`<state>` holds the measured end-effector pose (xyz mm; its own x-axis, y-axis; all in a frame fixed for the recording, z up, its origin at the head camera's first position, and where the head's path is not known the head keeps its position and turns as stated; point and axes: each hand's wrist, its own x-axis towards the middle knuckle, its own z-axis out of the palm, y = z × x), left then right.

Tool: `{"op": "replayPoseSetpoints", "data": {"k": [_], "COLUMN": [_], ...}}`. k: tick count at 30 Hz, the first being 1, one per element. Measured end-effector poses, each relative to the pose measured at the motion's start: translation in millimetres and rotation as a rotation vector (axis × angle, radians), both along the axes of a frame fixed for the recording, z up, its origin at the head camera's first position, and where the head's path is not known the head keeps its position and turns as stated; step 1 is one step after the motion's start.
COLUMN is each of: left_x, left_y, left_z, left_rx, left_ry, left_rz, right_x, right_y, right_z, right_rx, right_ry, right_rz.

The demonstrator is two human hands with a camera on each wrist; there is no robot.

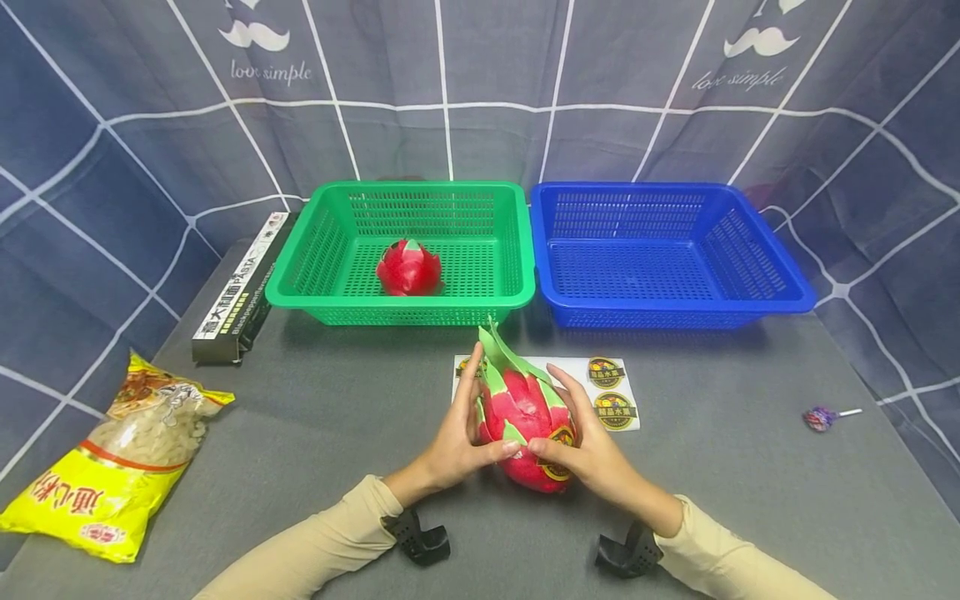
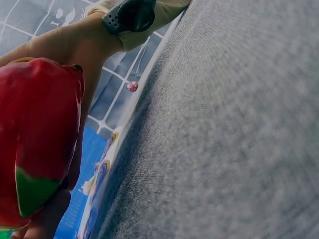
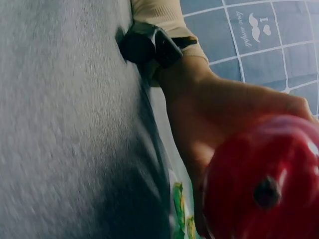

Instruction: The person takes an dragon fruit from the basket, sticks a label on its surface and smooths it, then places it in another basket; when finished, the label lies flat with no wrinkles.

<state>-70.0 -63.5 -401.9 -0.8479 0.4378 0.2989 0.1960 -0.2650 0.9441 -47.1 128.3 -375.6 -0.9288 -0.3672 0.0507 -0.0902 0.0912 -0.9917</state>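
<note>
A red dragon fruit (image 1: 519,410) with green leafy tips is held between both hands in the head view. My left hand (image 1: 452,443) grips its left side, with the thumb across the front. On the other side my right hand (image 1: 598,446) grips it, its thumb at the edge of a round black and gold sticker (image 1: 557,454) on the skin. Behind the fruit lies a white sheet of similar stickers (image 1: 613,392), partly hidden by it. The right wrist view shows the dragon fruit's round end (image 3: 239,199) with a dark stem spot.
A green basket (image 1: 405,302) at the back holds another dragon fruit (image 1: 409,268). Beside it stands a blue basket (image 1: 675,306). To the left are a pasta box (image 1: 242,279) and a yellow bag of pasta (image 1: 123,467). A wrapped lollipop (image 1: 821,418) lies at the right.
</note>
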Motion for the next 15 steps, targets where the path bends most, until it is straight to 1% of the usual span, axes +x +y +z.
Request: {"op": "replayPoseSetpoints", "data": {"k": [4, 7, 11, 13, 15], "left_x": [0.1, 0.6, 1.9, 2.1, 2.1], "left_y": [-0.2, -0.7, -2.2, -2.7, -2.9], "left_z": [-0.3, -0.5, -1.0, -1.2, -1.1], "left_rx": [-0.007, -0.018, -0.049, -0.061, -0.066], "left_ry": [0.008, 0.005, -0.006, 0.004, 0.014], "left_rz": [-0.027, -0.059, -0.129, -0.169, -0.205], "right_x": [-2.8, -5.3, -7.3, -7.5, -7.0], "right_y": [2, 5, 11, 14, 16], "right_z": [0.8, 3.9, 10.3, 12.8, 14.9], "right_rx": [-0.020, 0.004, 0.120, 0.195, 0.268], "right_ry": [0.045, 0.059, 0.055, 0.056, 0.060], "right_rz": [0.065, 0.118, 0.196, 0.229, 0.244]}}
